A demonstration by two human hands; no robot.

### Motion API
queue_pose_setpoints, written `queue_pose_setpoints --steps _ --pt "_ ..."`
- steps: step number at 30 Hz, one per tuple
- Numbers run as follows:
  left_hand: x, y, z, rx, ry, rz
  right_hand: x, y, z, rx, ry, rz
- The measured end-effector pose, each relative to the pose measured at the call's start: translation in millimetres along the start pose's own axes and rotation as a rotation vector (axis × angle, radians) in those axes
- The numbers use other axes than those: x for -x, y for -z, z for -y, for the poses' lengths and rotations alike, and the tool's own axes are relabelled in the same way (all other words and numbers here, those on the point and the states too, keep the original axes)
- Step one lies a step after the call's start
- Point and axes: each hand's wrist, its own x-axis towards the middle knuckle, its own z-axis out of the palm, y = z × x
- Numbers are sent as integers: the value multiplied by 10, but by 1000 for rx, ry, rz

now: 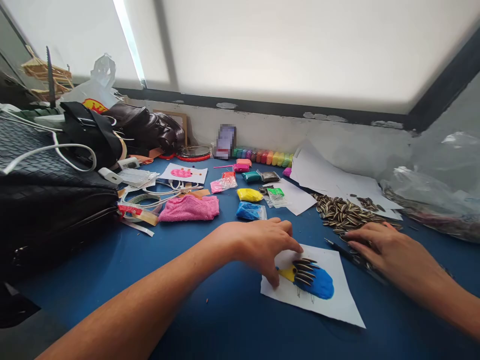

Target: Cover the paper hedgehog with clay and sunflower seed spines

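Your left hand splays over the paper while your right hand, grip unclear, meets seeds a careless sweep could scatter.

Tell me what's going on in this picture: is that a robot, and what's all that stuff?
No robot here! These are one person's bare hands, seen by a camera worn on their head, looking forward and down. The left hand has its fingers spread on white paper with a blue and yellow shape; striped seeds lie on it. The right hand is at a seed pile; I can't tell whether it holds one. On the blue table there's also a pink cloth and a yellow packet.
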Motion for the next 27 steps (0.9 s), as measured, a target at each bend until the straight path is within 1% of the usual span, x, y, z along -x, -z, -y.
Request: queue_pose_setpoints --steps 5,11,14,17,18,19,20,22,24,27 --pt "-6 -3 -10 -10 -1 2 -21 -51 41 13 50 19" --pt "-5 -1 -10 -11 -5 1 -20 -6 95 45 83 -6" --pt "-5 -3 -9 -14 9 7 6 50 81 55 55 -71" --pt "-6 -3 -10 -11 14 17 62 123 128 -40 -10 -111" --pt "-6 -2 -11 -11 14 17 89 146 173 -101 -24 -102" --pt "-6 -1 -12 -11 15 17 120 166 233 -172 -7 -69" --pt "-6 0 -13 -12 17 16 154 182 305 -229 10 -67" --pt "-5 2 -15 -15 20 13 222 203 460 -350 88 23" --pt "-4 4 -16 -14 18 10 279 209 597 -401 143 103" --pt "-4 0 -14 -12 15 10 320 201 716 -385 185 124"
